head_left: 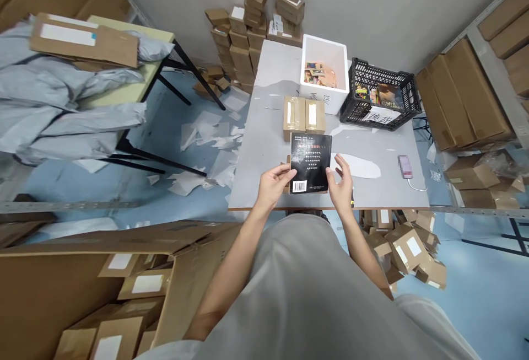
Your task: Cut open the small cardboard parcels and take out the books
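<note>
A black book (pixel 311 162) with white and red print and a barcode at its lower left is held up over the near part of the grey table (pixel 264 128). My left hand (pixel 273 183) pinches its left edge, thumb on the cover. At the right edge my right hand (pixel 341 183) has its thumb against the book, its other fingers raised and partly spread. Just beyond the book, two small taped cardboard boxes (pixel 305 113) stand side by side. Some brown cardboard shows behind the book's left edge.
At the back of the table are a white foam box (pixel 324 95) and a black crate (pixel 380 114) holding books. A phone (pixel 405 166) with a cable lies right. Parcels surround the table; a large open carton (pixel 194 277) stands near left. Paper scraps (pixel 206 128) litter the floor.
</note>
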Demonstrator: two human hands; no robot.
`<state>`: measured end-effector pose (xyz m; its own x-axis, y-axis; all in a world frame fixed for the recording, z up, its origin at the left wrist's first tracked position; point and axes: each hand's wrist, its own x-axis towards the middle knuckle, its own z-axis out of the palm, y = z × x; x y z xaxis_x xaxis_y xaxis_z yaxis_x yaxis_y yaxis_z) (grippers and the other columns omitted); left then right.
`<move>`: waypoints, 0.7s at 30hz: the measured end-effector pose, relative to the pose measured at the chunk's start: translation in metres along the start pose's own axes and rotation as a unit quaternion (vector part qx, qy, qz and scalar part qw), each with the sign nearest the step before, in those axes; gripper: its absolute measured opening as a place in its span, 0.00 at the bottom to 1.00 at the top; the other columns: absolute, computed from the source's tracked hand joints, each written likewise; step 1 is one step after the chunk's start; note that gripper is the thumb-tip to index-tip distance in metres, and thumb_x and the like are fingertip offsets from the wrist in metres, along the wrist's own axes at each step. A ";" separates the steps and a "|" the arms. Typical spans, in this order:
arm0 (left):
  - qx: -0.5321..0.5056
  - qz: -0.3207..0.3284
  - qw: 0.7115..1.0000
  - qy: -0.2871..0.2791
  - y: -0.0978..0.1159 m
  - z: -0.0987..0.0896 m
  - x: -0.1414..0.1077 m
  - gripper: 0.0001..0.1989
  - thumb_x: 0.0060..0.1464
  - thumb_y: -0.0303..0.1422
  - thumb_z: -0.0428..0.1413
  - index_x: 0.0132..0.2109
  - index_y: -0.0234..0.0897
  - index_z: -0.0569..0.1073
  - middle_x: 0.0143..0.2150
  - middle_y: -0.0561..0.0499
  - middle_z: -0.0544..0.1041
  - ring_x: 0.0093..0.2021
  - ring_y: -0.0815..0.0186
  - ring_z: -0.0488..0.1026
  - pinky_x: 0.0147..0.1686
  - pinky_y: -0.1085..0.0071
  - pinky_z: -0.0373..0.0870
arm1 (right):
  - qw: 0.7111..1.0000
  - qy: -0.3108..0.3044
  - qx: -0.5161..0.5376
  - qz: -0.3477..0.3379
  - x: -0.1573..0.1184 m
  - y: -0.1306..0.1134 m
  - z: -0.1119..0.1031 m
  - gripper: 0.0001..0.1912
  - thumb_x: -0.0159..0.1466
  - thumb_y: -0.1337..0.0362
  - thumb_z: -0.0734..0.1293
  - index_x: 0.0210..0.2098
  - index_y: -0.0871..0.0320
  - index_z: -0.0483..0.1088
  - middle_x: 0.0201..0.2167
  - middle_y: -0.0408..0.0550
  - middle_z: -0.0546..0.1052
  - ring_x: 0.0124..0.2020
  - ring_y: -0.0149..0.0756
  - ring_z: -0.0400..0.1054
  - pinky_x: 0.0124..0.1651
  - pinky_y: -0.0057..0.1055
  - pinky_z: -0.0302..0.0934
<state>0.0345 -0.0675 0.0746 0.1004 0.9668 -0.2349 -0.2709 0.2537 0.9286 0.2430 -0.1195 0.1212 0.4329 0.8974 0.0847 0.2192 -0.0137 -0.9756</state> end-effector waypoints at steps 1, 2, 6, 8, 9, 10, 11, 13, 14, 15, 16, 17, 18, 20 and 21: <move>0.010 0.013 1.000 0.007 0.001 0.002 -0.002 0.37 0.44 0.61 0.80 0.49 0.35 0.89 0.50 0.40 0.90 0.49 0.52 0.88 0.57 0.53 0.86 | 1.000 -0.002 -0.010 -0.005 -0.003 0.001 0.002 0.29 0.71 0.39 0.75 0.62 0.51 0.81 0.70 0.58 0.81 0.75 0.52 0.71 0.79 0.54 0.66; 0.018 0.028 0.999 0.012 0.002 0.005 -0.004 0.37 0.46 0.61 0.79 0.49 0.35 0.89 0.50 0.40 0.90 0.49 0.51 0.88 0.57 0.52 0.86 | 1.000 -0.018 -0.008 0.000 -0.006 0.002 0.006 0.29 0.72 0.39 0.74 0.63 0.51 0.81 0.69 0.58 0.81 0.73 0.52 0.73 0.78 0.54 0.67; 0.064 0.094 0.993 0.027 0.003 0.025 -0.023 0.27 0.56 0.56 0.76 0.49 0.37 0.90 0.47 0.43 0.89 0.48 0.53 0.88 0.54 0.56 0.87 | 0.995 -0.083 0.036 0.051 -0.025 0.003 0.027 0.34 0.69 0.37 0.77 0.64 0.52 0.81 0.65 0.57 0.85 0.66 0.53 0.80 0.70 0.50 0.76; 0.095 0.112 0.989 0.018 -0.001 0.036 -0.035 0.21 0.60 0.52 0.74 0.48 0.40 0.91 0.48 0.43 0.89 0.49 0.54 0.88 0.54 0.57 0.88 | 0.994 -0.088 0.029 0.059 -0.030 0.002 0.036 0.34 0.68 0.38 0.79 0.63 0.52 0.81 0.61 0.55 0.86 0.62 0.52 0.81 0.67 0.48 0.78; 0.104 0.113 0.988 0.009 -0.005 0.041 -0.040 0.19 0.60 0.51 0.73 0.48 0.40 0.91 0.50 0.43 0.89 0.50 0.54 0.88 0.56 0.57 0.88 | 0.995 -0.082 0.019 0.059 -0.030 0.002 0.038 0.32 0.68 0.38 0.78 0.61 0.53 0.81 0.57 0.54 0.87 0.58 0.51 0.82 0.64 0.46 0.78; 0.104 0.109 0.988 -0.006 -0.010 0.045 -0.045 0.18 0.61 0.50 0.73 0.48 0.41 0.91 0.52 0.43 0.88 0.51 0.53 0.88 0.58 0.56 0.88 | 0.995 -0.075 0.010 0.060 -0.029 0.003 0.038 0.29 0.69 0.38 0.76 0.57 0.53 0.82 0.52 0.52 0.87 0.53 0.49 0.82 0.61 0.44 0.78; 0.097 0.100 0.990 -0.024 -0.015 0.048 -0.049 0.19 0.60 0.50 0.73 0.48 0.41 0.91 0.54 0.42 0.88 0.53 0.53 0.88 0.60 0.55 0.87 | 0.996 -0.068 0.004 0.061 -0.026 0.005 0.037 0.27 0.71 0.37 0.74 0.52 0.54 0.82 0.47 0.51 0.87 0.49 0.48 0.81 0.58 0.42 0.78; 0.073 0.071 0.993 -0.059 -0.025 0.048 -0.053 0.21 0.59 0.50 0.74 0.50 0.40 0.90 0.58 0.41 0.88 0.57 0.52 0.87 0.65 0.52 0.85 | 0.995 -0.067 0.010 0.072 -0.019 0.010 0.030 0.27 0.71 0.35 0.72 0.44 0.54 0.81 0.38 0.48 0.84 0.43 0.44 0.78 0.51 0.39 0.77; 0.064 0.054 0.994 -0.067 -0.029 0.045 -0.052 0.22 0.59 0.50 0.74 0.52 0.39 0.89 0.59 0.40 0.87 0.58 0.52 0.87 0.66 0.52 0.85 | 0.993 -0.073 0.022 0.085 -0.015 0.013 0.025 0.27 0.70 0.34 0.72 0.42 0.54 0.80 0.35 0.46 0.82 0.40 0.43 0.76 0.48 0.37 0.76; 0.060 0.041 0.995 -0.063 -0.033 0.041 -0.050 0.24 0.60 0.50 0.73 0.54 0.39 0.89 0.60 0.40 0.87 0.58 0.52 0.87 0.66 0.52 0.85 | 0.990 -0.082 0.037 0.104 -0.012 0.016 0.020 0.28 0.68 0.34 0.73 0.42 0.53 0.80 0.32 0.44 0.80 0.37 0.41 0.74 0.44 0.35 0.75; 0.064 0.033 0.996 -0.046 -0.035 0.035 -0.047 0.25 0.61 0.50 0.73 0.57 0.38 0.88 0.60 0.39 0.87 0.57 0.53 0.87 0.65 0.53 0.85 | 0.987 -0.090 0.052 0.125 -0.010 0.019 0.015 0.28 0.66 0.33 0.74 0.43 0.53 0.80 0.30 0.42 0.77 0.34 0.39 0.72 0.41 0.34 0.73; 0.071 0.028 0.997 -0.022 -0.037 0.029 -0.042 0.26 0.62 0.51 0.72 0.59 0.38 0.86 0.60 0.39 0.87 0.57 0.54 0.87 0.63 0.54 0.85 | 0.983 -0.091 0.066 0.145 -0.009 0.021 0.010 0.28 0.65 0.33 0.76 0.43 0.53 0.80 0.28 0.40 0.75 0.32 0.37 0.70 0.38 0.33 0.72; 0.082 0.027 0.996 0.005 -0.038 0.021 -0.036 0.28 0.62 0.51 0.72 0.60 0.38 0.85 0.61 0.38 0.87 0.56 0.55 0.87 0.62 0.55 0.86 | 0.980 -0.087 0.076 0.161 -0.009 0.022 0.005 0.28 0.65 0.33 0.76 0.43 0.52 0.79 0.26 0.38 0.72 0.30 0.35 0.68 0.36 0.32 0.71; 0.094 0.021 0.995 0.040 -0.038 0.008 -0.023 0.31 0.59 0.53 0.73 0.61 0.37 0.84 0.63 0.36 0.86 0.57 0.53 0.86 0.62 0.55 0.85 | 0.978 -0.076 0.089 0.175 -0.008 0.022 -0.002 0.27 0.64 0.34 0.78 0.42 0.52 0.79 0.25 0.36 0.67 0.28 0.33 0.66 0.35 0.30 0.69; 0.093 0.009 0.995 0.042 -0.037 0.002 -0.018 0.33 0.57 0.54 0.74 0.60 0.37 0.84 0.63 0.36 0.86 0.59 0.51 0.85 0.64 0.54 0.84 | 0.977 -0.072 0.094 0.177 -0.008 0.021 -0.004 0.27 0.63 0.35 0.78 0.41 0.52 0.79 0.25 0.36 0.66 0.28 0.32 0.65 0.34 0.29 0.68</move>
<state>0.0447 -0.0944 0.0447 0.0145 0.9723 -0.2333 -0.0897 0.2336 0.9682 0.2481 -0.1284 0.1007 0.3227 0.9039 -0.2808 -0.0931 -0.2649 -0.9598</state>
